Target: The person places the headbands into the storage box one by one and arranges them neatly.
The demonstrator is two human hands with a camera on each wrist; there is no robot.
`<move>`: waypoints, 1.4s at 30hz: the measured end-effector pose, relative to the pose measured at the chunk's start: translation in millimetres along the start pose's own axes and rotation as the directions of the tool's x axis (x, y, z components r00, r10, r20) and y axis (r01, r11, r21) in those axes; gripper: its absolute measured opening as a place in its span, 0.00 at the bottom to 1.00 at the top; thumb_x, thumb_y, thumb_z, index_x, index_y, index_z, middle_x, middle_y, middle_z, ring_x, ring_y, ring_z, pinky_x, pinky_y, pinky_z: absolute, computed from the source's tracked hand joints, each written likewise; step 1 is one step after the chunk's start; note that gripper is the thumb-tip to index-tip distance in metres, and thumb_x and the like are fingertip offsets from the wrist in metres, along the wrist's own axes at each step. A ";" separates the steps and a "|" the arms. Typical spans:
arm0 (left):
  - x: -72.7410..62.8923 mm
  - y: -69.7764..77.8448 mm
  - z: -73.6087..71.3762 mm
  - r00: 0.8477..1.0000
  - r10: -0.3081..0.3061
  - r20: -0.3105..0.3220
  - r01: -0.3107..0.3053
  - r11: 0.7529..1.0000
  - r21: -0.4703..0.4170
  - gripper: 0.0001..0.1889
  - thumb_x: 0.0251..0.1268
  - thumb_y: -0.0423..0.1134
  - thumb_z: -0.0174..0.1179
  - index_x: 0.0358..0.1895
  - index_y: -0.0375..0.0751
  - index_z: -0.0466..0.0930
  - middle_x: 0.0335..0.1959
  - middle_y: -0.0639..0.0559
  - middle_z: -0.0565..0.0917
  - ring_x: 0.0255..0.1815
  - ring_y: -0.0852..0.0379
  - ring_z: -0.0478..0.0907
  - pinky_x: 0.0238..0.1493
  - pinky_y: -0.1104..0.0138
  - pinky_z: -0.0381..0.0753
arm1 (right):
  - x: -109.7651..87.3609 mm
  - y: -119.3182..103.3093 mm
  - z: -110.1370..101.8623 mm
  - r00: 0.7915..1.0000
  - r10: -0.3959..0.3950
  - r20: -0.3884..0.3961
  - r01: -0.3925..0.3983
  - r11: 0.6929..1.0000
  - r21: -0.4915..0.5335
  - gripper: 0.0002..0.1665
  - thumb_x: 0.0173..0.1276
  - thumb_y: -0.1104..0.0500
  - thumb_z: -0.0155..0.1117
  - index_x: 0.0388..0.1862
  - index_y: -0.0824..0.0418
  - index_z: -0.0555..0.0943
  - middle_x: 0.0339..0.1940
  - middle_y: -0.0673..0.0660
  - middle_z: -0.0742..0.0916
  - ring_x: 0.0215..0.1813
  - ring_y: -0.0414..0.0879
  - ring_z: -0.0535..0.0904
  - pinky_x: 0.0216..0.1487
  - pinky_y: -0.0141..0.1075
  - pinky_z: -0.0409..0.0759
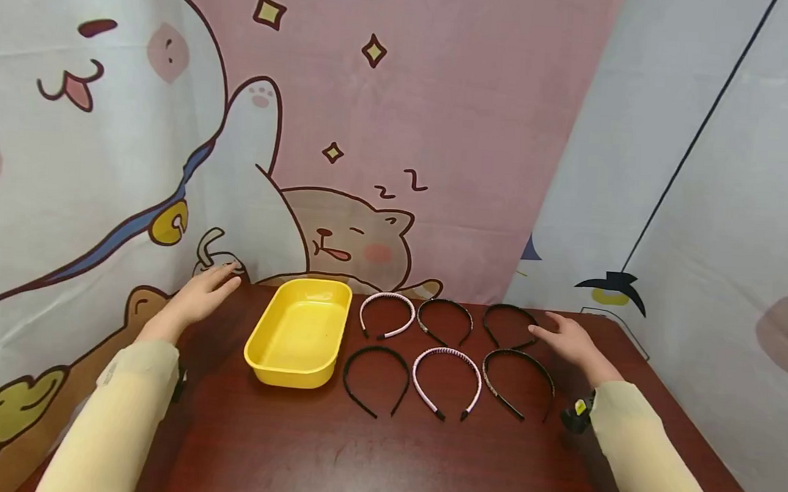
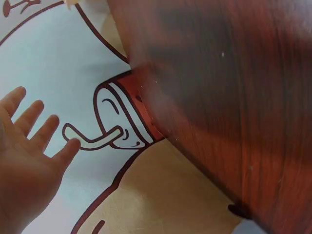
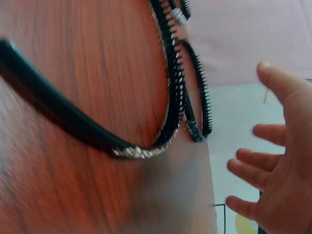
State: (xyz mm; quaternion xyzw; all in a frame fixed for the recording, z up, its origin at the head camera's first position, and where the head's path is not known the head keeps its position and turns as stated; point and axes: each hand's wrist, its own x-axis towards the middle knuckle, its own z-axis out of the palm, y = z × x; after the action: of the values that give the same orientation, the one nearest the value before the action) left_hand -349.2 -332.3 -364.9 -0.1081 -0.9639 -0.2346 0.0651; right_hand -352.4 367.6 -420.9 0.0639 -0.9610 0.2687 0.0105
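Note:
In the head view my left hand is raised over the table's left side, fingers extended and holding nothing. Left of the yellow basin, it shows spread fingers in the left wrist view. My right hand hovers at the right, fingers apart, beside a black headband in the back row. Nearer me lies a dark headband with glittering trim, seen large in the right wrist view. Between basin and right hand, other headbands lie in two rows, among them a pink one and a plain black one.
The dark red wooden table meets a printed cloth with cartoon animals at its back and sides. In the back row lie a pale pink headband and a dark one.

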 end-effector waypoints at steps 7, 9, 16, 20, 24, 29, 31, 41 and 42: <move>-13.1 5.1 8.5 0.999 -0.031 0.017 0.033 0.983 -0.179 0.38 0.76 0.57 0.43 0.76 0.33 0.49 0.72 0.28 0.55 0.70 0.28 0.53 0.64 0.37 0.55 | -20.2 3.4 2.0 0.996 0.087 0.004 -0.087 0.988 0.127 0.43 0.73 0.40 0.52 0.66 0.78 0.65 0.63 0.78 0.71 0.60 0.71 0.70 0.55 0.58 0.72; -17.8 6.5 13.2 0.999 -0.044 0.024 0.048 0.973 -0.226 0.38 0.75 0.58 0.43 0.76 0.33 0.49 0.72 0.28 0.57 0.69 0.28 0.55 0.63 0.38 0.59 | -24.5 6.2 4.1 0.993 0.114 0.018 -0.115 0.978 0.171 0.42 0.73 0.42 0.53 0.65 0.79 0.66 0.60 0.77 0.74 0.54 0.67 0.75 0.50 0.53 0.77; -31.5 7.0 32.1 0.997 -0.050 0.060 0.070 0.912 -0.405 0.34 0.76 0.50 0.48 0.74 0.29 0.53 0.65 0.25 0.65 0.57 0.31 0.71 0.48 0.49 0.79 | -32.9 9.1 14.8 0.978 0.201 0.053 -0.208 0.923 0.324 0.38 0.71 0.48 0.60 0.62 0.81 0.69 0.46 0.67 0.83 0.35 0.46 0.79 0.35 0.39 0.81; -35.0 8.7 40.5 0.993 -0.066 0.097 0.106 0.861 -0.497 0.35 0.75 0.49 0.50 0.74 0.29 0.53 0.65 0.25 0.64 0.51 0.34 0.75 0.40 0.58 0.82 | -34.9 9.4 20.2 0.976 0.209 0.060 -0.216 0.907 0.361 0.37 0.71 0.50 0.61 0.62 0.81 0.68 0.42 0.63 0.84 0.34 0.45 0.79 0.36 0.40 0.82; -38.4 11.3 47.5 0.989 -0.079 0.125 0.135 0.822 -0.554 0.34 0.74 0.48 0.52 0.73 0.29 0.54 0.65 0.26 0.64 0.45 0.42 0.78 0.38 0.60 0.82 | -38.4 10.4 24.7 0.975 0.217 0.047 -0.219 0.906 0.362 0.36 0.70 0.52 0.61 0.62 0.82 0.68 0.37 0.58 0.84 0.33 0.44 0.78 0.35 0.38 0.81; -44.3 17.0 54.5 0.984 -0.106 0.146 0.173 0.781 -0.601 0.33 0.74 0.46 0.52 0.73 0.28 0.54 0.64 0.26 0.66 0.40 0.51 0.77 0.36 0.63 0.82 | -43.0 8.9 28.8 0.975 0.222 0.015 -0.215 0.923 0.320 0.36 0.70 0.51 0.61 0.62 0.81 0.69 0.30 0.56 0.82 0.31 0.45 0.76 0.32 0.38 0.79; -46.4 19.5 56.7 0.983 -0.112 0.149 0.181 0.766 -0.617 0.33 0.74 0.45 0.52 0.73 0.28 0.54 0.63 0.26 0.67 0.40 0.51 0.77 0.36 0.64 0.81 | -43.9 7.6 29.9 0.975 0.224 -0.005 -0.212 0.930 0.301 0.35 0.70 0.51 0.61 0.61 0.80 0.71 0.28 0.55 0.82 0.30 0.45 0.76 0.31 0.38 0.78; -50.6 24.6 66.9 0.978 -0.127 0.165 0.204 0.752 -0.627 0.34 0.74 0.43 0.53 0.73 0.28 0.53 0.62 0.27 0.69 0.40 0.47 0.78 0.36 0.64 0.81 | -42.6 5.8 34.6 0.973 0.226 -0.050 -0.207 0.948 0.242 0.34 0.69 0.48 0.60 0.59 0.77 0.74 0.30 0.56 0.83 0.28 0.46 0.75 0.28 0.38 0.75; -51.1 26.4 67.1 0.978 -0.129 0.163 0.204 0.755 -0.623 0.33 0.74 0.43 0.53 0.73 0.27 0.53 0.62 0.27 0.69 0.40 0.47 0.78 0.36 0.65 0.80 | -42.3 5.5 35.1 0.973 0.223 -0.056 -0.204 0.950 0.238 0.33 0.69 0.49 0.60 0.59 0.77 0.74 0.31 0.57 0.83 0.28 0.46 0.75 0.28 0.38 0.75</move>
State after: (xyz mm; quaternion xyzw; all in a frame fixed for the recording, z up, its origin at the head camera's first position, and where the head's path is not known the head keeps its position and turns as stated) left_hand -298.5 -287.3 -421.5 -0.0501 -0.8351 -0.5455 -0.0496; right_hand -310.7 359.0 -456.1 -0.0509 -0.9234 0.3803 0.0131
